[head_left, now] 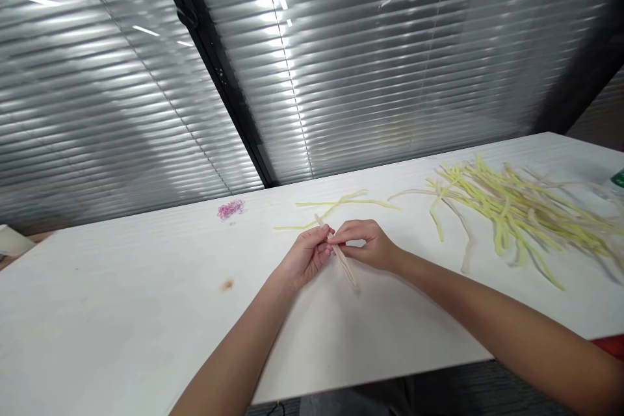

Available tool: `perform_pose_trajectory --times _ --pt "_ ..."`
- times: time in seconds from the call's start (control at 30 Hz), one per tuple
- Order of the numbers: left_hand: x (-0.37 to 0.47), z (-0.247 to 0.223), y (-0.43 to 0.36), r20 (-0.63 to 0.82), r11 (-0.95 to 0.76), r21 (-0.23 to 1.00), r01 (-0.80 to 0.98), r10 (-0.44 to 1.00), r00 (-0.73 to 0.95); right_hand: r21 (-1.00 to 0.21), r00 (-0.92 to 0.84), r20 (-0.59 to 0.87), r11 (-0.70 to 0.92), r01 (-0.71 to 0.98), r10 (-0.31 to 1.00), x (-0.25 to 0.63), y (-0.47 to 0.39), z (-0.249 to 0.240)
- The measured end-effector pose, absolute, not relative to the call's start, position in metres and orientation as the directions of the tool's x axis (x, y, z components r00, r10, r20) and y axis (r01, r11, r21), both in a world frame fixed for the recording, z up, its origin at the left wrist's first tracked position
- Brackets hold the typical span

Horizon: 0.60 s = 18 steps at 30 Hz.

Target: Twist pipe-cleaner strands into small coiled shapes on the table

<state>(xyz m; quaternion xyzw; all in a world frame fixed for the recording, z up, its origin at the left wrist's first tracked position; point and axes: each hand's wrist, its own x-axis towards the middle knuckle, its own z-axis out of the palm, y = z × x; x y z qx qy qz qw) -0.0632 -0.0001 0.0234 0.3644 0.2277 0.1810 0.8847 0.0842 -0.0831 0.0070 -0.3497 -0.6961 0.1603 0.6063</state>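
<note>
Over the middle of the table, my left hand [312, 252] pinches a cream fuzzy strand, which looks like a pipe cleaner [346, 268], doubled into a narrow loop. Its looped end hangs down toward me, and a short end pokes out above the fingers. From the other side, my right hand [364, 244] has thumb and forefinger closed on the same strand, right beside the left fingertips. Just beyond the hands, a few yellow pipe cleaners [348, 201] lie crossed on the table.
A loose heap of yellow and cream pipe cleaners [511, 205] spreads over the right side of the white table [146, 312]. Toward the back left sits a small pile of pink and purple bits [231, 209]. Window blinds [370, 78] rise behind the table's far edge.
</note>
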Motion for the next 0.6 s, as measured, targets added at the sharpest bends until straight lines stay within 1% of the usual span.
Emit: perform_pose_trajectory --times 0.07,0.17,0.3,0.4,0.5,0.6 --pt "-0.0629 0.0221 0.0 -0.245 0.632 0.763 -0.134 0.475 0.845 -0.657 -0.027 0.723 0.699 0.281 0.69 0.0849 -0.0829 0.0079" --pt "-0.063 0.0229 -0.0018 -0.24 0.566 0.817 -0.105 0.5 0.832 -0.716 -0.011 0.672 0.654 0.245 0.74 0.086 -0.0824 0.0077" --pt "-0.0636 0.0253 -0.0039 -0.254 0.511 0.855 -0.081 0.552 0.794 -0.821 0.052 0.555 0.537 0.193 0.83 0.0876 -0.0827 0.0064" --pt "-0.064 0.0256 -0.0033 -0.252 0.495 0.865 -0.079 0.566 0.785 -0.872 0.089 0.48 0.464 0.158 0.873 0.0884 -0.0832 0.0052" --pt "-0.0649 0.0264 -0.0025 -0.221 0.47 0.879 -0.086 0.559 0.799 -0.913 0.155 0.407 0.392 0.118 0.9 0.0882 -0.0826 0.0038" --pt "-0.0671 0.0286 -0.0034 -0.181 0.405 0.91 -0.086 0.575 0.798 -0.95 0.194 0.309 0.31 0.026 0.931 0.088 -0.0816 0.0029"
